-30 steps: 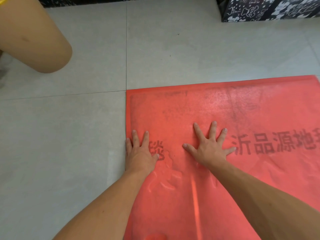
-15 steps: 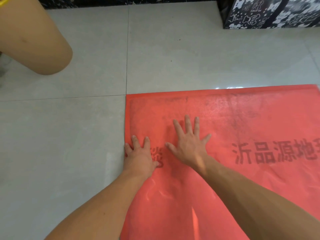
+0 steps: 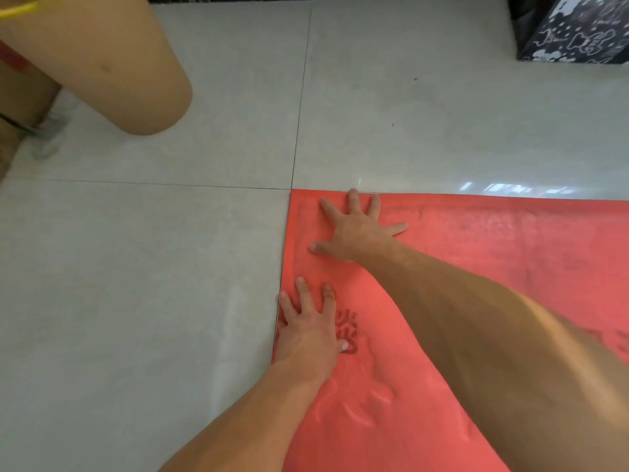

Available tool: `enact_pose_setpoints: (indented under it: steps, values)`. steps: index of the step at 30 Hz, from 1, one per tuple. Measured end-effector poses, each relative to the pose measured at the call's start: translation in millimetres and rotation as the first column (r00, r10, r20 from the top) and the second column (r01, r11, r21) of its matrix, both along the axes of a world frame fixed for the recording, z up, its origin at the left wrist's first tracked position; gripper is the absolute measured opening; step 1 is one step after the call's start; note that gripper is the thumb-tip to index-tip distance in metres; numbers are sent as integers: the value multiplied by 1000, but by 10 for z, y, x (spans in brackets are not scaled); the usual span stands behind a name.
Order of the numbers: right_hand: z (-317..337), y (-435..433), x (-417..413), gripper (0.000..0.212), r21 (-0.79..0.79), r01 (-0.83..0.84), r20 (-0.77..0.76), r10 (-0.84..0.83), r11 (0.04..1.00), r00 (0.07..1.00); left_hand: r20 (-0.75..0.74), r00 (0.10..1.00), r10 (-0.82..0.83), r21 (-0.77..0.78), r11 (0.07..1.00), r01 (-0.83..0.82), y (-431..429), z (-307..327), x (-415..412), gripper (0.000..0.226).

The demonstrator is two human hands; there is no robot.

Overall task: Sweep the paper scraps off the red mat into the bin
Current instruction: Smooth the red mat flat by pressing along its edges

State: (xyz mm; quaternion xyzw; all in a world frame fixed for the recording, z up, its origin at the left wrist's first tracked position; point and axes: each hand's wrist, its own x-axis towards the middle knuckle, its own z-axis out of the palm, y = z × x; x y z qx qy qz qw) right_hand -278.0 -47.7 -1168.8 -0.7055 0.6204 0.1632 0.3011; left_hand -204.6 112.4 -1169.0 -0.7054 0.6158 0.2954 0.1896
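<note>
Thin, soft, light red mat (image 3: 476,267), lying flat on the floor (image 3: 136,301), its far-left corner at a tile joint; wrinkled near the left edge, so likely to slide or bunch under a push. Best pinned by flat palms, or lifted by that corner. Left hand (image 3: 308,330) flat at the left edge, fingers (image 3: 301,289) spread, holding nothing. Right hand (image 3: 357,229) flat near the far-left corner, fingers splayed wide, also empty. No paper scraps discernible. No bin clearly identifiable; tan cylinder (image 3: 102,63) at far left cut off, purpose unclear. Mat's right and near parts out of frame.
</note>
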Motion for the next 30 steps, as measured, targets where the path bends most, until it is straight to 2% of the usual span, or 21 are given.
enact_pose_setpoints:
  steps: [3,10,18,26,30]
  values:
    - [-11,-14,151,97,2,3,-65,-3,1000,998,10,1000,-15,-5,1000,15,-5,-10,-2,97]
    - [-10,-123,369,101,43,60,-55,-58,997,997,-1,1000,-4,20,1000,4,-3,13,-3,96]
    - [-247,-80,572,96,-110,79,-84,-88,991,993,5,1000,-6,22,1000,6,0,-20,-1,96]
    - [-303,-127,596,95,-151,57,-92,-72,987,993,-66,995,76,-20,997,-77,-17,-28,9,95]
    - [-254,-125,609,94,-100,86,-79,-94,991,992,-91,992,89,-8,996,-90,-10,-32,25,96]
